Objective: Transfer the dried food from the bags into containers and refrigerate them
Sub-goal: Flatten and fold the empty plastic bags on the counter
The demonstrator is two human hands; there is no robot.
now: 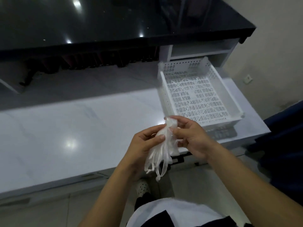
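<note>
Closest in, a white perforated shoe [142,187] stands on the tiled floor [49,210], right under the hands. Both hands are held over the front edge of the white tabletop [65,128], with a scrunched bundle of thin white plastic bags [158,153] between them. The left hand [144,145] has its grip clamped on the bundle from the left, thumb pressed across the middle. The right hand [191,136] pinches the top of the same bundle, fingers curled round it, and the bag handles dangle loose below.

Just past the right hand, a white slotted basket [226,94] sits on the right end of the tabletop. Dark blue cloth [287,136] hangs off to the right. Furthest back, a glossy black ledge [114,22] overhangs the rear of the tabletop, with lights reflecting in it.
</note>
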